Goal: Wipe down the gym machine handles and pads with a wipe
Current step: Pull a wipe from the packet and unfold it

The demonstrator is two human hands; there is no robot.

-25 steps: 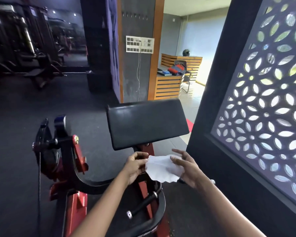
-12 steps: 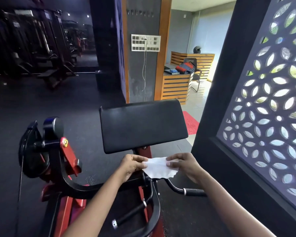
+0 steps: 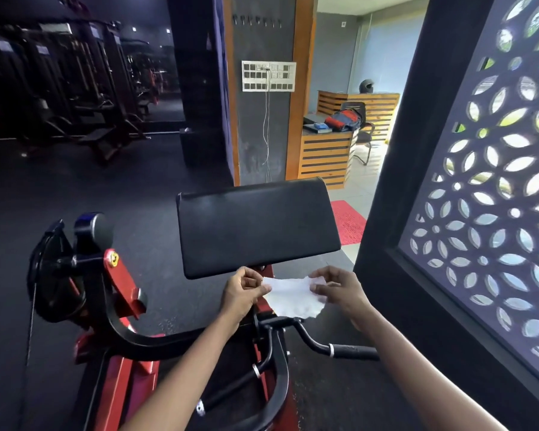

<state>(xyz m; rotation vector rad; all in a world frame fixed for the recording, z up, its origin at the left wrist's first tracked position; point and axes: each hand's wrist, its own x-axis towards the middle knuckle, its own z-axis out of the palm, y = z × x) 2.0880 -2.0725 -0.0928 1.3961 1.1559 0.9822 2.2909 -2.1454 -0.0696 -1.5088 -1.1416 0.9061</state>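
While held below the pad (image 3: 255,225): wipe (image 3: 293,296) stretched flat
Left hand (image 3: 240,290): fingers pinch left edge
Right hand (image 3: 339,290): fingers pinch right edge

White wipe (image 3: 294,295), black pad (image 3: 257,227). Red and black machine frame (image 3: 122,284). Dark screen (image 3: 486,194) with petal-shaped cutouts, red mat (image 3: 349,222)

Dim gym at left; daylight enters through the lattice screen (image 3: 486,194) at right; wide-angle bending at edges.
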